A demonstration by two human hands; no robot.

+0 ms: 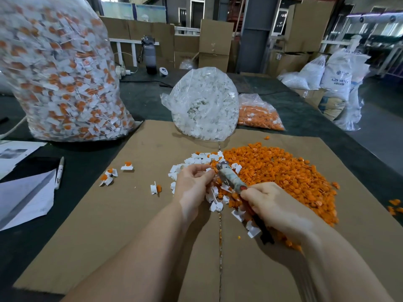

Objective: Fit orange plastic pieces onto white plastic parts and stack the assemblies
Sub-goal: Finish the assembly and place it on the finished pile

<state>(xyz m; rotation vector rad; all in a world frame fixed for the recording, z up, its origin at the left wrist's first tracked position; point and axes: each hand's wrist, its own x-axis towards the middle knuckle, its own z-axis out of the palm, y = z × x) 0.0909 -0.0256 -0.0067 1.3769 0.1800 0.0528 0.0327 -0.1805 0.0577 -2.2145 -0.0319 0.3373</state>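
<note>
A: Your left hand (193, 182) pinches a white part (209, 170) over the loose piles, grip curled tight on it. Your right hand (269, 203) grips a wrapped tool (231, 178), its tip at that part.

B: How far along?

A: Early, I'd judge. A few finished assemblies (109, 175) lie scattered on the cardboard (139, 214), not stacked. The orange pieces (281, 171) and white parts (196, 160) are still heaped.

B: Around you?

A: A big bag of assemblies (63, 73) far left, a bag of white parts (205, 103) ahead, a marker (59, 173) on the surface. Loose pieces crowd your wrists.
</note>
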